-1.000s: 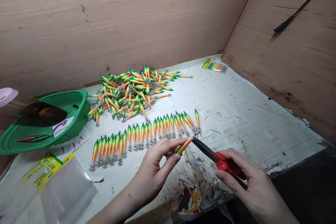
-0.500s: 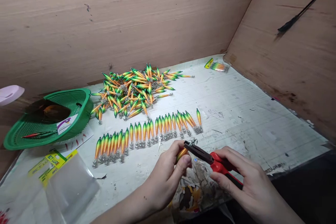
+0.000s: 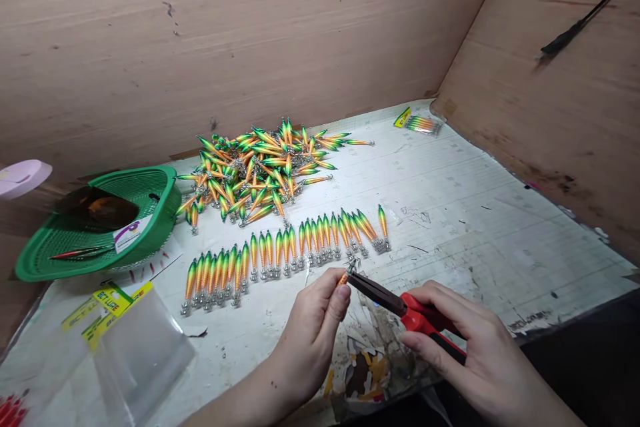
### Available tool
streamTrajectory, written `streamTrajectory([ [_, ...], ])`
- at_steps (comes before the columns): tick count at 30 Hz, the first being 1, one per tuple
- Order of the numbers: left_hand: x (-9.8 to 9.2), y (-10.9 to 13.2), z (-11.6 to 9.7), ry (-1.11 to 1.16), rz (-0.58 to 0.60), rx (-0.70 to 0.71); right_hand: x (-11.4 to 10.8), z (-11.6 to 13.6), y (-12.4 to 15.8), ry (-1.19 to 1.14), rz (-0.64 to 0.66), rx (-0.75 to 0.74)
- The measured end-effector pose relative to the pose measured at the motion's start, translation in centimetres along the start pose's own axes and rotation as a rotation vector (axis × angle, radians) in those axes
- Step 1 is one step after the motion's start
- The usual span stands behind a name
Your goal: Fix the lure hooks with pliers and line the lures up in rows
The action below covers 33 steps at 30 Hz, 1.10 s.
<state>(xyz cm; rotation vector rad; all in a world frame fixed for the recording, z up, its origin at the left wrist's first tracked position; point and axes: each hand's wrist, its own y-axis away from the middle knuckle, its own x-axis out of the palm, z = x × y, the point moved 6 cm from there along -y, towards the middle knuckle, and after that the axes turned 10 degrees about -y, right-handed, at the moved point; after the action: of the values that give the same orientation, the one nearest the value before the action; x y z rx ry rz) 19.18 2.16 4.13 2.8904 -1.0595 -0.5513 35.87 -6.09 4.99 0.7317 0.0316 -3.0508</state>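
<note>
Pinched between the thumb and fingers of my left hand (image 3: 316, 323) is a fishing lure (image 3: 344, 276), its orange body mostly covered and its crown of metal hooks pointing up and away. My right hand (image 3: 463, 330) is closed round the red and black handles of a pair of pliers (image 3: 380, 295). The dark jaws reach left to the base of the lure's hooks. Just beyond my hands runs a row of green, yellow and orange lures (image 3: 305, 240), hooks toward me. A large heap of the same lures (image 3: 260, 170) lies behind it.
At the left stands a green basket (image 3: 163, 197) holding a card and a dark item. Clear plastic bags (image 3: 145, 347) with yellow headers lie before it. A filled lure packet (image 3: 423, 124) rests at the far right. Board walls (image 3: 300, 33) rise behind the paper-covered table (image 3: 480, 193).
My left hand has turned the lure, so its hooks now stand up above the plier jaws. The pliers have shifted slightly, and the view has moved a little.
</note>
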Motion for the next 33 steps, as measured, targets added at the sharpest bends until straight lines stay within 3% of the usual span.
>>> streamTrajectory([
  [7,-0.5,0.6,-0.8,-0.226,-0.113,0.094,0.1,0.5,0.0,-0.045,-0.011,-0.001],
  [18,-0.3,0.6,-1.9,-0.302,-0.155,0.266,-0.5,0.2,0.0,-0.037,0.022,-0.088],
  [26,-0.2,0.6,-1.4,-0.171,-0.036,0.167,-0.6,-0.7,-0.1,-0.1,0.065,-0.062],
  [33,-0.1,1.0,-0.1,0.068,0.102,0.031,-0.3,-1.7,-0.2,-0.172,0.18,0.072],
])
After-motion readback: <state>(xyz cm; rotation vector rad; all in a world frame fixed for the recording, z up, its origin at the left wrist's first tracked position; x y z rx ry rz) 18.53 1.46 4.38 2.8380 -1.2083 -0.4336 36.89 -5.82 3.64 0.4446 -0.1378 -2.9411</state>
